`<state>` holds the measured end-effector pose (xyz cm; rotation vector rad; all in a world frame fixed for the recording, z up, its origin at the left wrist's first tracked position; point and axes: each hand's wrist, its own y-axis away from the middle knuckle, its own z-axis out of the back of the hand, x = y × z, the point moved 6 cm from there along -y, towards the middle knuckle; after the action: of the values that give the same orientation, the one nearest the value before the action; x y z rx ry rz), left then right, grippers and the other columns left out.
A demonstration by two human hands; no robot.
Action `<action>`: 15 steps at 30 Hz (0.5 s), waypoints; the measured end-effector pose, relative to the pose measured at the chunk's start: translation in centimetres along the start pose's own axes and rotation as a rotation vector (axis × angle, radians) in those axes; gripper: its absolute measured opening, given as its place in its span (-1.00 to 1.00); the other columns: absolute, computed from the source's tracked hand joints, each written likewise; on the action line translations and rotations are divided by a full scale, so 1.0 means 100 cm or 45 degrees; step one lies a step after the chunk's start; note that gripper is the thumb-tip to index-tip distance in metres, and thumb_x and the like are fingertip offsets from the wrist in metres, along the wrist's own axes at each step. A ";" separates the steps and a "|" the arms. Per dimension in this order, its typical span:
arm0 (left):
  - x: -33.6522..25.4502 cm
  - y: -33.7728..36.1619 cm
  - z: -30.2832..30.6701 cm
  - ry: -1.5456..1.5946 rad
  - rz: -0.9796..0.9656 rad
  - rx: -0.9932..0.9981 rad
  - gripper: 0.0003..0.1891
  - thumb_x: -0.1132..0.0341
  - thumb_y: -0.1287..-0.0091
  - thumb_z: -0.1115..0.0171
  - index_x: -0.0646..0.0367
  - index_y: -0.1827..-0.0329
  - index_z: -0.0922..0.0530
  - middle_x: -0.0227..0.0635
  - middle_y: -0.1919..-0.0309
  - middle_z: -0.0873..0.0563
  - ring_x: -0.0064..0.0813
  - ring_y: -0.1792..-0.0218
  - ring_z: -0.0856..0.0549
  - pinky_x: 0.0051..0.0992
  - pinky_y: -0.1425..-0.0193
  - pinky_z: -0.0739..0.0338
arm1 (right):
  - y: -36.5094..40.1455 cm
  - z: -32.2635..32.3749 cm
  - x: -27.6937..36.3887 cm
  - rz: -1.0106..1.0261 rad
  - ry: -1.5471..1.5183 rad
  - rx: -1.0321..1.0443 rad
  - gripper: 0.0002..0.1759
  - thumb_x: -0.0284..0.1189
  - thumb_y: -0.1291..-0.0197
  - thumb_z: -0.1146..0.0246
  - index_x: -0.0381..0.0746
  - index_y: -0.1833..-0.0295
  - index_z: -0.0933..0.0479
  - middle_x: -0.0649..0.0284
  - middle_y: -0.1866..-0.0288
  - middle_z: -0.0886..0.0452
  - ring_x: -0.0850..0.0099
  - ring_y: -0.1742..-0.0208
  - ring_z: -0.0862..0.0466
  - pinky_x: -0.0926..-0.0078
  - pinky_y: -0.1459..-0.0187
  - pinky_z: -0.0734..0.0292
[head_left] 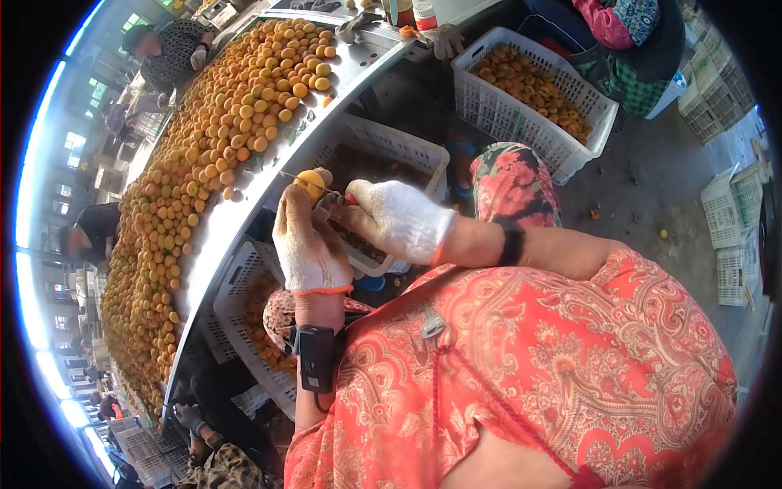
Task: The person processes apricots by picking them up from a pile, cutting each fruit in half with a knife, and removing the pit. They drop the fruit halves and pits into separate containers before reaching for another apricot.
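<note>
My left hand (311, 248), in a white glove worn brown at the fingers, is closed around an orange-yellow apricot (309, 184). My right hand (401, 218), also gloved in white, grips a small knife by its red handle (351, 198). The thin blade runs along the apricot, and its tip shows past the fruit's far side. Gloved fingertips of both hands meet close under the fruit, hiding part of the blade. Below the hands stands a white plastic crate (436, 151) with a dark inside, partly covered by my arms.
A metal table (213, 236) carries a large heap of whole apricots (236, 106). One crate (489, 42) at the upper right holds halved apricots; another (232, 306) stands lower left. Loose gloves (442, 39) lie at the table's end. Other people sit nearby and across the table.
</note>
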<state>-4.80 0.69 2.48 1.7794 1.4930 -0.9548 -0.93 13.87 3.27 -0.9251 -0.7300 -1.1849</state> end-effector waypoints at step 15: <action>0.027 0.003 -0.010 0.151 0.096 -0.228 -0.54 -0.06 -0.56 -0.07 0.25 -0.01 -0.55 -0.17 0.09 -0.71 -0.35 0.04 -0.66 -0.31 -0.20 -0.56 | -0.006 -0.017 -0.012 -0.006 -0.247 -0.018 -0.67 -0.34 -0.47 -0.14 -0.36 -0.16 -0.49 -0.03 0.29 -0.71 0.14 0.16 -0.75 0.25 0.15 -0.60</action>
<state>-4.07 2.92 0.74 1.7734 1.5216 -0.6668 -1.77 12.79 1.52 -1.0607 -0.8800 -1.1154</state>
